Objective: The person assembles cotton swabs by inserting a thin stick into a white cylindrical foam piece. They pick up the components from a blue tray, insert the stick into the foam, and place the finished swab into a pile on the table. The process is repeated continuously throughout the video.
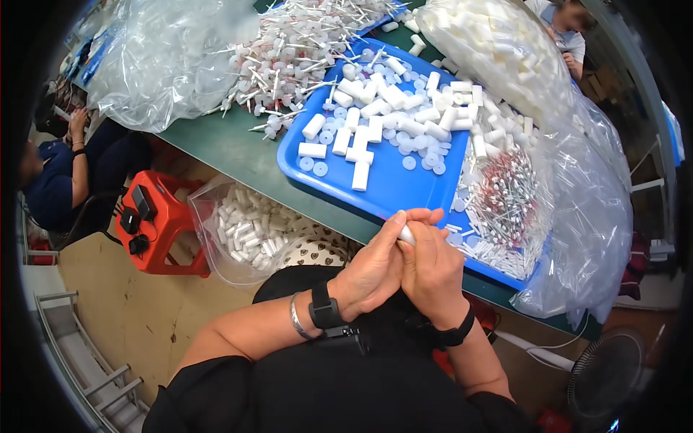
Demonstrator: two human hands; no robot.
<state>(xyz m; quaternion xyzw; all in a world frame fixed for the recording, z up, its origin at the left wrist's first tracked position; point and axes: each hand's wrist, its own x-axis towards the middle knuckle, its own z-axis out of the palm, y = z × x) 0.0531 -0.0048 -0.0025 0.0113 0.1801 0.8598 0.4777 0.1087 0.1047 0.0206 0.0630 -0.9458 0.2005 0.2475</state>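
Holds a white piece (407, 235) snugly between left hand (375, 268) and right hand (436, 274), with fingers curled around it, by the near edge of the blue tray (411, 189); faces loose white cylinders (360, 175) and translucent discs (409, 163) there

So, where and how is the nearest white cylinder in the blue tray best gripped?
Probably pinch the white cylinder across its round sides at the near end, from the person's side: that end lies clear, while another cylinder crowds its far end.
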